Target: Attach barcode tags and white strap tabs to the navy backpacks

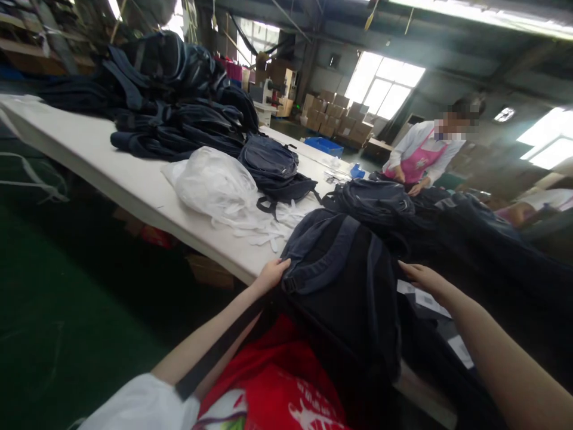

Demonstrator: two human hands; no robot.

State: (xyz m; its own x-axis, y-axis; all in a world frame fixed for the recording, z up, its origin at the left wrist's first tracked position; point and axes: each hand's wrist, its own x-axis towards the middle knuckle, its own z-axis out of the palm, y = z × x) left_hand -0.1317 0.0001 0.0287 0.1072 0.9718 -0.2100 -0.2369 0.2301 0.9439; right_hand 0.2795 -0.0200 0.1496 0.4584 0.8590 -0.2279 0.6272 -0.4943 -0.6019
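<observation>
A dark navy backpack stands tilted at the table's edge, its shoulder straps facing me. My left hand is closed on the backpack's left side, close to a strap buckle. At the right side of the same backpack is my right hand, its fingertips against or just beside the dark fabric; its grip is partly hidden. White paper tags lie below my right hand on dark fabric. Beyond the backpack, a bundle of clear plastic bags and loose white strips rest on the table.
The white table runs to the far left, with a large heap of navy backpacks. More backpacks lie ahead and right. A person in a pink apron works across the table. A blue bin and stacked cartons are behind.
</observation>
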